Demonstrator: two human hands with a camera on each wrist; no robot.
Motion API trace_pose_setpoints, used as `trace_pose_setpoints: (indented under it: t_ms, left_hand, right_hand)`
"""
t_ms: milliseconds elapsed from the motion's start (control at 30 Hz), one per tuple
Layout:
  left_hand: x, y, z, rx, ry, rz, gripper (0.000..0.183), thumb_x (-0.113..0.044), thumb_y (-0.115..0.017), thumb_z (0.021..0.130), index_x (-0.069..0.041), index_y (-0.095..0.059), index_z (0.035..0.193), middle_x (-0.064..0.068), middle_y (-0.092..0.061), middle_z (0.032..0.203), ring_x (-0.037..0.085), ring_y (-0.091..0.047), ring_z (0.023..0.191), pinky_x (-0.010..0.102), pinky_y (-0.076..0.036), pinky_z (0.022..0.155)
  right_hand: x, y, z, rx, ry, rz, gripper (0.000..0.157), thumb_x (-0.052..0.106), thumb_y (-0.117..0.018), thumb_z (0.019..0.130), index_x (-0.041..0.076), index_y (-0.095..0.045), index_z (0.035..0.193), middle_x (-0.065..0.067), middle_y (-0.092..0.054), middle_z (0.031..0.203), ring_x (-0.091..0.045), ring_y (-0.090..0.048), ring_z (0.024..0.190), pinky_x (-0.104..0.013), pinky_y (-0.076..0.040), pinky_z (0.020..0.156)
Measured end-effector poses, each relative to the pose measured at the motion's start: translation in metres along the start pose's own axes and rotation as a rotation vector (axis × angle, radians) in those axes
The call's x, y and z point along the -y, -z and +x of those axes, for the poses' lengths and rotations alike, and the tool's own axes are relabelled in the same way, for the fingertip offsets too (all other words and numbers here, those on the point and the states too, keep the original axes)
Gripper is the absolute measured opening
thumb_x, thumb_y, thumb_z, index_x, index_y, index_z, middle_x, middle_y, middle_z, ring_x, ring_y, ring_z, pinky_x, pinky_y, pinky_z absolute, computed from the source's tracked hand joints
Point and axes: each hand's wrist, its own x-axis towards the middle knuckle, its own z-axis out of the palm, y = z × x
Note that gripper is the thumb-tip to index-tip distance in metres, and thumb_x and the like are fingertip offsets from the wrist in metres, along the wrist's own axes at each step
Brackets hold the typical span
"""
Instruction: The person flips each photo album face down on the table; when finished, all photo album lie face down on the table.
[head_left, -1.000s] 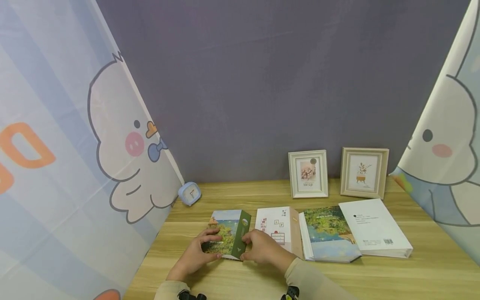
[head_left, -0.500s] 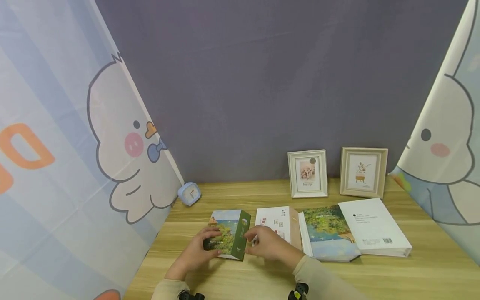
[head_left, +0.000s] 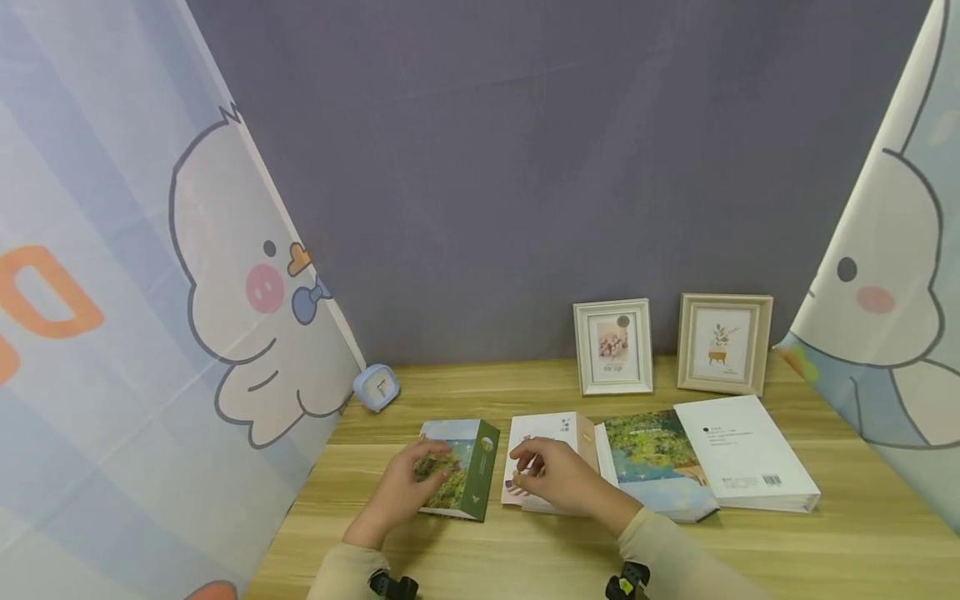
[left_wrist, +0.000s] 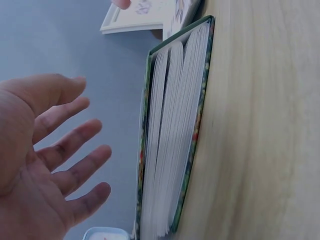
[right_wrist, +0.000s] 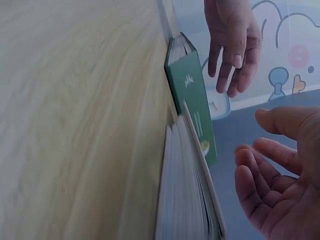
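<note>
A green photo album [head_left: 483, 475] with a painted tree cover lies flat on the wooden table, its spine facing right. My left hand [head_left: 396, 498] hovers over its left side, with spread, relaxed fingers [left_wrist: 82, 172] apart from the album in the left wrist view. To the right lies a white photo album with a peach spine [head_left: 543, 426]. Above that one hangs my right hand [head_left: 564, 477], its fingers loosely bent with nothing between them, hiding part of the cover. In the right wrist view its page edges [right_wrist: 182, 190] show below the hand.
Further right, a photo album with a tree and blue cover [head_left: 652, 454] lies partly under a white album [head_left: 750, 458]. Two picture frames, one white [head_left: 615, 387] and one beige [head_left: 761, 350], stand at the back. A small blue clock [head_left: 377, 387] sits at the back left.
My right hand has left the green album's spine and moved right, over the white album. My left hand has lifted off the green album's cover. The albums stay in place.
</note>
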Motion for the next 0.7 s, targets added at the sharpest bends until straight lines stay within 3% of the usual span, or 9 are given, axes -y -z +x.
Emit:
trace_pose_setpoints:
  t_ms: [233, 500, 700]
  left_hand:
    - [-0.007, -0.003, 0.01, -0.057, -0.055, 0.022, 0.037, -0.011, -0.079, 0.095, -0.022, -0.071, 0.13, -0.003, -0.066, 0.133, 0.028, -0.059, 0.13, 0.059, -0.049, 0.107]
    - [-0.009, -0.006, 0.021, -0.067, -0.062, 0.037, 0.042, -0.01, -0.078, 0.096, -0.015, -0.068, 0.137, 0.007, -0.06, 0.143, 0.031, -0.057, 0.133, 0.063, -0.049, 0.104]
    - [-0.007, -0.005, 0.03, -0.08, -0.057, 0.071, 0.043, -0.022, -0.076, 0.099, -0.017, -0.065, 0.141, 0.004, -0.055, 0.148, 0.031, -0.056, 0.133, 0.063, -0.053, 0.099]
  right_hand:
    - [-0.008, 0.023, -0.01, -0.047, 0.001, 0.001, 0.037, 0.019, -0.077, 0.098, 0.015, -0.068, 0.133, -0.007, -0.067, 0.11, -0.013, -0.064, 0.087, -0.028, -0.058, 0.07]
    - [-0.02, 0.055, -0.025, -0.116, 0.018, -0.022, 0.04, 0.023, -0.077, 0.098, 0.012, -0.066, 0.136, -0.009, -0.067, 0.114, -0.013, -0.066, 0.094, -0.031, -0.058, 0.08]
    - [-0.024, 0.08, -0.037, -0.169, -0.029, -0.088, 0.038, 0.024, -0.076, 0.099, 0.015, -0.067, 0.135, -0.008, -0.067, 0.12, -0.02, -0.067, 0.102, -0.049, -0.059, 0.086]
